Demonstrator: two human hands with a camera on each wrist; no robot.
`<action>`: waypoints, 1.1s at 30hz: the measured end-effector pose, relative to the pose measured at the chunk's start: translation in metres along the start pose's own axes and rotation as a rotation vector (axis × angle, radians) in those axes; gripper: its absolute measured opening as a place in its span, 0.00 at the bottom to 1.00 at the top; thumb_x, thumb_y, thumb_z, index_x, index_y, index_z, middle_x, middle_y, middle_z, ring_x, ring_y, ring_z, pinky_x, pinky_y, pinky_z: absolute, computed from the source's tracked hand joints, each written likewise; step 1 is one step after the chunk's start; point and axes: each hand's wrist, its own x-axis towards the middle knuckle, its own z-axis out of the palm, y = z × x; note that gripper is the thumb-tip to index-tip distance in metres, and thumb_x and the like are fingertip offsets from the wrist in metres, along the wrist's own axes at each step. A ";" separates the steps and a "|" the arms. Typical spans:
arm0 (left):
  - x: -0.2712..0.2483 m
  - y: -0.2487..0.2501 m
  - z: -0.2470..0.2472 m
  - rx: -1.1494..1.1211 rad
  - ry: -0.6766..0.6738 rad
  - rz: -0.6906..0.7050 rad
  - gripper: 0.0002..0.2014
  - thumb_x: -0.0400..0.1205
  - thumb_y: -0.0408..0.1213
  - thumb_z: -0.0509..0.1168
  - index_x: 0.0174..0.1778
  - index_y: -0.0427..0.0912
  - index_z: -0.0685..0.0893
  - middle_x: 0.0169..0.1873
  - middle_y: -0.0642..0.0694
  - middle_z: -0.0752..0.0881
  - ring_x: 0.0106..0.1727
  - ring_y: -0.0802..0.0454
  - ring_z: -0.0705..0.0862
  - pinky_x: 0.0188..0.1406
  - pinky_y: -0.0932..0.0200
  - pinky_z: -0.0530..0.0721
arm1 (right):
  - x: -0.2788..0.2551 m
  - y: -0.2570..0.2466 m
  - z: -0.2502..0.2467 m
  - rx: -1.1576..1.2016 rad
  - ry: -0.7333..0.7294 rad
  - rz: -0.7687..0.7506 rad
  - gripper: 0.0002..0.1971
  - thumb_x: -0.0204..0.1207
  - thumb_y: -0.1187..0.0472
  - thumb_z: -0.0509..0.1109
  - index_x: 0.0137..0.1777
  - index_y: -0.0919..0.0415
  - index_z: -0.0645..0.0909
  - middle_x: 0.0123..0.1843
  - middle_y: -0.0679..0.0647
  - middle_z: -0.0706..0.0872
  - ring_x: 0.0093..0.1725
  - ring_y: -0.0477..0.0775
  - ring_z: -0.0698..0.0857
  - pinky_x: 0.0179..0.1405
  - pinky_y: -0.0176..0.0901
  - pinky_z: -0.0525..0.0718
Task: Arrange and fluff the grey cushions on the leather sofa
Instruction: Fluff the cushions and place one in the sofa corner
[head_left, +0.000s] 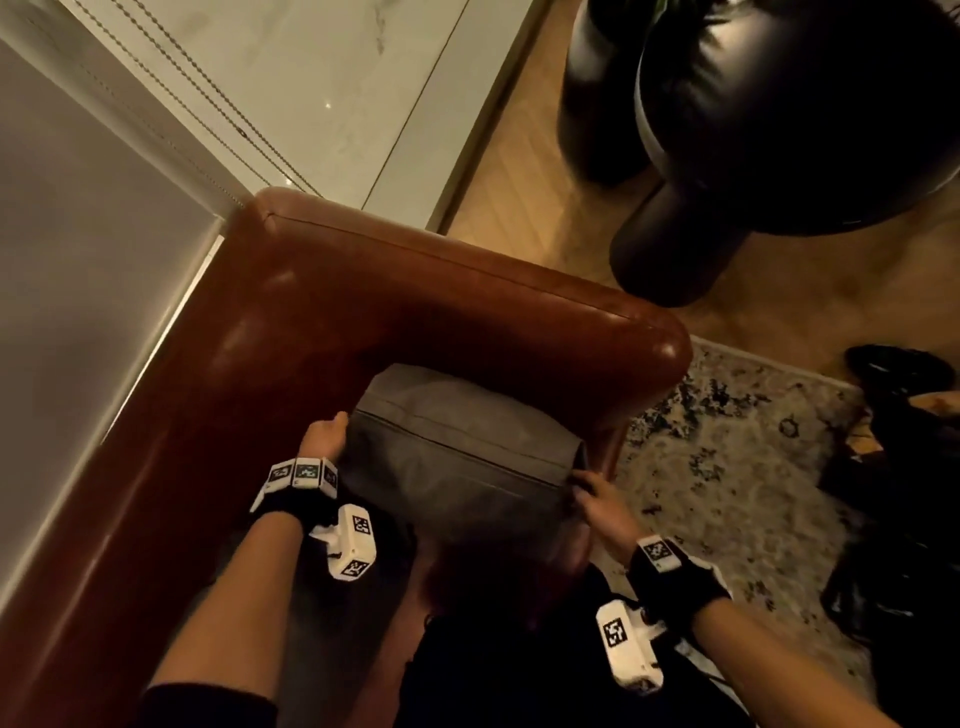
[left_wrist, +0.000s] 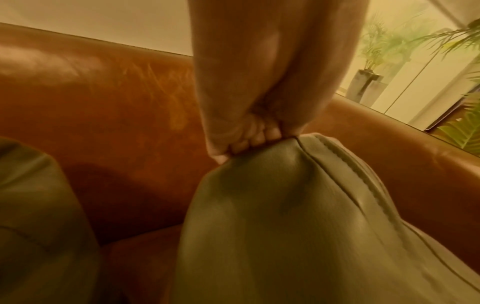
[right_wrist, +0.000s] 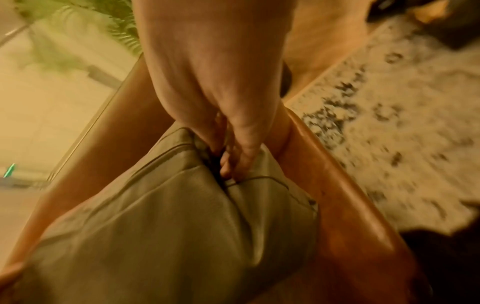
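The left hand (head_left: 324, 434) grips one top corner of a grey cushion (head_left: 457, 457), fingers (left_wrist: 249, 139) curled into the fabric; the right hand (head_left: 597, 501) pinches the opposite corner. Between them, the cushion stands in the corner of a brown leather sofa (head_left: 363, 291).

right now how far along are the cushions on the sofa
In hand: the cushion in the sofa corner, left hand and right hand each gripping a top corner, lifting or settling it. A second cushion sits to the left; whether it is fluffed I cannot tell. Nothing looks clearly finished yet.
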 end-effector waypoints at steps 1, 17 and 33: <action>0.001 0.002 -0.003 0.065 -0.041 -0.013 0.24 0.86 0.43 0.52 0.66 0.23 0.76 0.67 0.27 0.78 0.69 0.33 0.76 0.63 0.50 0.74 | 0.003 -0.001 0.000 -0.145 -0.016 -0.046 0.15 0.80 0.72 0.60 0.66 0.68 0.77 0.63 0.65 0.84 0.60 0.58 0.85 0.61 0.45 0.80; 0.010 -0.009 -0.006 0.051 0.186 0.390 0.12 0.79 0.30 0.66 0.55 0.31 0.87 0.51 0.31 0.88 0.55 0.38 0.86 0.54 0.53 0.79 | 0.024 0.000 0.018 -0.334 0.226 -0.103 0.11 0.77 0.65 0.67 0.53 0.73 0.84 0.54 0.68 0.87 0.54 0.65 0.85 0.41 0.41 0.75; 0.021 -0.022 -0.007 -0.335 0.160 0.146 0.24 0.76 0.54 0.67 0.60 0.40 0.85 0.60 0.38 0.86 0.64 0.39 0.83 0.68 0.42 0.79 | 0.025 0.001 0.040 -0.490 0.234 0.035 0.20 0.79 0.65 0.62 0.71 0.65 0.76 0.73 0.68 0.69 0.72 0.72 0.69 0.74 0.52 0.66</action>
